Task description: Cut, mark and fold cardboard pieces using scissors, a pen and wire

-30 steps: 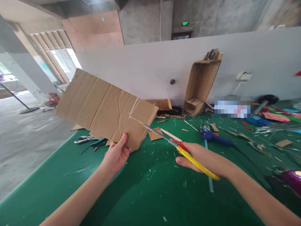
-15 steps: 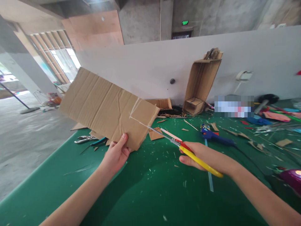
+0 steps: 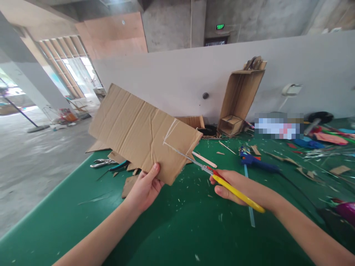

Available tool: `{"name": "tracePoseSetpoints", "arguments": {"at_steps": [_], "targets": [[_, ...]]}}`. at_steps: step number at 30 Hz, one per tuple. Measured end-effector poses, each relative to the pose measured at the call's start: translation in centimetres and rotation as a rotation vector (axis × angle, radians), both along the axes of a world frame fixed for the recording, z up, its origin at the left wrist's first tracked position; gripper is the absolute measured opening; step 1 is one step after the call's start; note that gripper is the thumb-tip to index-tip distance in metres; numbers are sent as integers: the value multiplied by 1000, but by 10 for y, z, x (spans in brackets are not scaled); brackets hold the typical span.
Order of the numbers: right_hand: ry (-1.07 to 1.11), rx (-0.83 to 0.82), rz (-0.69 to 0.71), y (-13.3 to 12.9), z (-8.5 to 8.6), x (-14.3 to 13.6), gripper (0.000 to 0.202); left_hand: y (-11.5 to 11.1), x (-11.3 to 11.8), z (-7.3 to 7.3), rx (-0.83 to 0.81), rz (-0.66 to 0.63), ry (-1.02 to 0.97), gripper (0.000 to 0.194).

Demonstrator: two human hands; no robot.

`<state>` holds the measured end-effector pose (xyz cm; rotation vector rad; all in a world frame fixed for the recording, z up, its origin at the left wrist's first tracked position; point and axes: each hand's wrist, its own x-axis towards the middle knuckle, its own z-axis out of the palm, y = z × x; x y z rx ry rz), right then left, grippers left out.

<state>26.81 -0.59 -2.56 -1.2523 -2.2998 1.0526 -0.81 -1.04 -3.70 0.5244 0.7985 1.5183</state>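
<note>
My left hand (image 3: 149,188) is closed on the lower edge of a creased piece of cardboard (image 3: 133,125), thumb on its front face. The cardboard is held up at a slant above the table, and white lines forming a corner are drawn near its right end. In my right hand (image 3: 233,188) is a pair of scissors (image 3: 235,190) with yellow and red handles, my fingers wrapped round them. Their blades reach left over the cardboard's right edge, along the lower white line. How far the blades are apart cannot be made out.
The green table (image 3: 177,236) carries small scraps. A blue glue gun (image 3: 259,162) with its cord lies at right, pliers (image 3: 102,162) at left. A tall cardboard structure (image 3: 240,99) stands by the white partition (image 3: 166,77). A clear glue stick (image 3: 251,214) sits below my right wrist.
The cardboard and my left hand have shifted right and slightly down, toward the scissors. The blades now overlap the cardboard further in along the white line. My right hand has barely moved.
</note>
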Motion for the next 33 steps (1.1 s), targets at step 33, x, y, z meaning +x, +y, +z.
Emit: {"name": "tracePoseSetpoints", "arguments": {"at_steps": [33], "targets": [[-286, 375, -116, -10, 1, -17, 37, -11, -1, 2, 104, -54, 198, 58]]}}
